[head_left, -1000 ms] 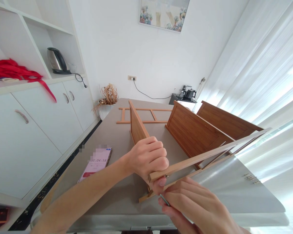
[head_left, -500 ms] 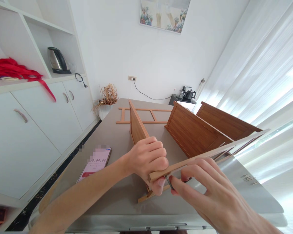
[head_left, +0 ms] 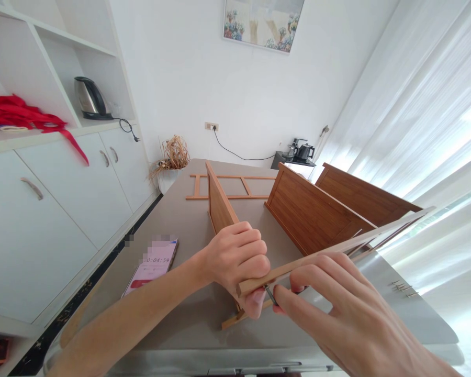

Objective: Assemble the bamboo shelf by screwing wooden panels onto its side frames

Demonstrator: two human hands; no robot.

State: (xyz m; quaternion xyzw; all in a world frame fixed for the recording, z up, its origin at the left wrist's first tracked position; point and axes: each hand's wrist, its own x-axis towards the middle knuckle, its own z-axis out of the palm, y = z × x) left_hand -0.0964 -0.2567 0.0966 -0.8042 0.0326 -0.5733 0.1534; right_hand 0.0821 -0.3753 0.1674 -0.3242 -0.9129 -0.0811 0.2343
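Observation:
My left hand (head_left: 239, 259) is closed around the near end of a wooden shelf panel (head_left: 222, 204), where it meets a long wooden side frame (head_left: 290, 267). Its thumb presses beneath the frame's end. Pinched in the fingers of my right hand (head_left: 341, 303) is a small dark metal hex key (head_left: 270, 296), its tip at a fastener on the underside of the frame's end. The frame runs off to the right, past two wooden shelf panels (head_left: 314, 212) standing on edge. Part of the hex key is hidden by my fingers.
On the grey table (head_left: 192, 324) lie a ladder-like wooden frame (head_left: 220, 197) at the back, a phone (head_left: 151, 267) showing a timer at left, and several loose screws (head_left: 404, 288) at right. A white cabinet (head_left: 58, 209) stands left, a curtain (head_left: 424, 104) right.
The hex key's visible shaft has turned slightly at the fastener, with small finger movement of my right hand. My left hand keeps its grip. The phone timer has advanced one second.

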